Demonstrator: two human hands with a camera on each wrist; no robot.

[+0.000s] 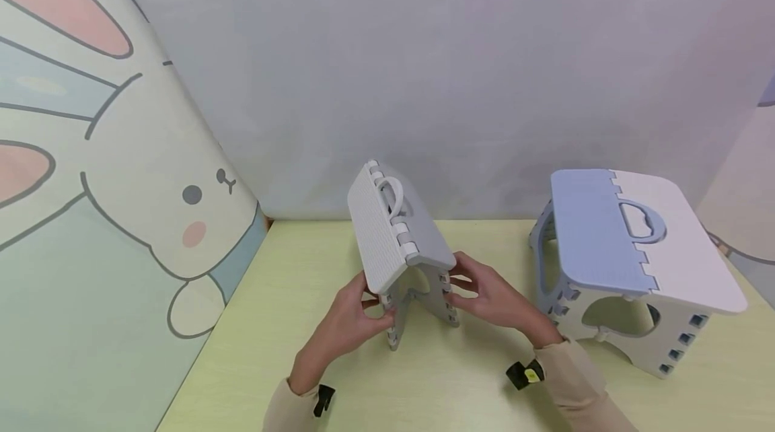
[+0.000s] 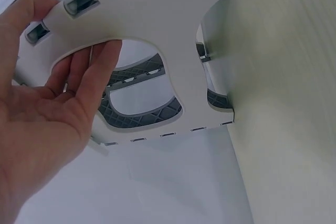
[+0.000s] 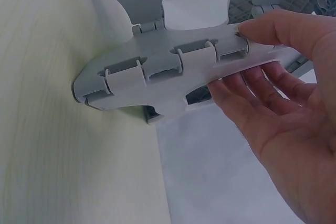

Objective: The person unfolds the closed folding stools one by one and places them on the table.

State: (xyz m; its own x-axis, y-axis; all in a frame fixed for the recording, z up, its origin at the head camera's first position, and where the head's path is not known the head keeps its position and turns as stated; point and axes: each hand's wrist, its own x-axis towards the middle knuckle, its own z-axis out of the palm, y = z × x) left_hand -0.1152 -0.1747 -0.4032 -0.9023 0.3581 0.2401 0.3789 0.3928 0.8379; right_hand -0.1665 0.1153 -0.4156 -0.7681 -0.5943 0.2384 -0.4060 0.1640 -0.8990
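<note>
A partly folded grey-and-white folding stool [image 1: 377, 233] stands on the table in the head view, its two top halves sloping like a tent roof. A loop handle [image 1: 396, 196] sticks up along the ridge. My left hand [image 1: 354, 317] grips the left leg edge; in the left wrist view its fingers hook into the leg's cutout and the thumb lies by the hinge slots [image 2: 80, 3]. On the opposite side, my right hand [image 1: 487, 291] holds the other leg edge. The right wrist view shows that thumb on the hinged edge [image 3: 163, 64], fingers curled underneath.
An unfolded blue-and-white folding stool [image 1: 593, 237] stands upright to the right, close to my right forearm. Behind the pale yellow-green table [image 1: 303, 264] rises a plain light wall [image 1: 424, 68]. A cartoon rabbit [image 1: 151, 196] decorates the left wall.
</note>
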